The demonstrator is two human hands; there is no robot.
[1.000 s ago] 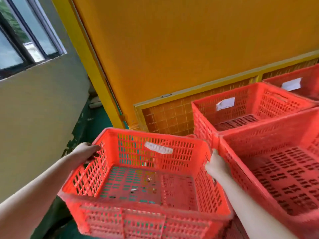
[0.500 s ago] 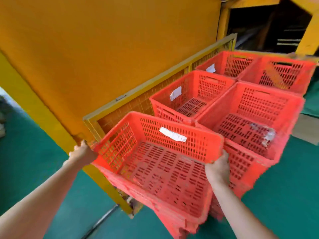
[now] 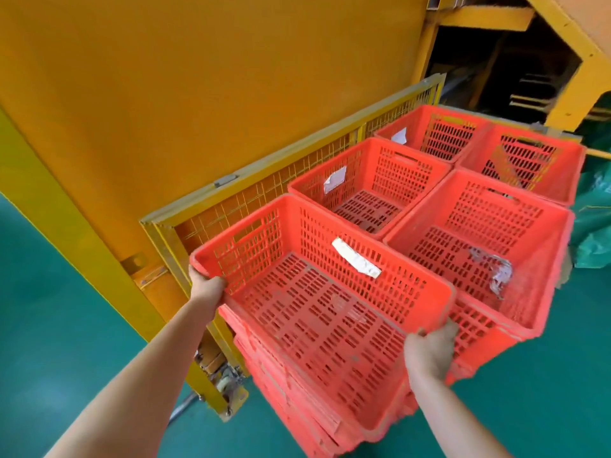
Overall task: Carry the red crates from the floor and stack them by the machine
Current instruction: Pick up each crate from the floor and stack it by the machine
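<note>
Seen from above, a person's two bare hands hold an empty red crate (image 3: 317, 309) of slotted plastic over a stack of nested crates (image 3: 291, 401) just below the hands. The left hand (image 3: 206, 289) grips the crate's rim at its near left corner, fingers curled over the edge. The right hand (image 3: 429, 353) grips the rim at the near right corner in the same way. A white label (image 3: 356, 262) is stuck inside the crate's far wall. The crate looks tilted and not yet seated, though the top of the stack is mostly hidden beneath it.

Several things could go wrong from here. Just right of the right hand stands a neighbouring crate stack (image 3: 476, 259), its top crate holding a crumpled scrap of plastic film (image 3: 496, 272). The two rims are touching or very nearly so, and the right fingers could be pinched between them as the crate goes down. Just beyond the left hand runs a yellow mesh guard (image 3: 264, 193) at the foot of the yellow machine panel (image 3: 198, 77), and the crate's far left corner could catch on its frame. Both grips sit at the near corners, so the far end is unsupported and may dip. If it goes down askew, the crate may jam half-nested or ride on a rim. The stack's near edge already looks uneven, so a hard drop could shift it on the green floor (image 3: 49, 292).
</note>
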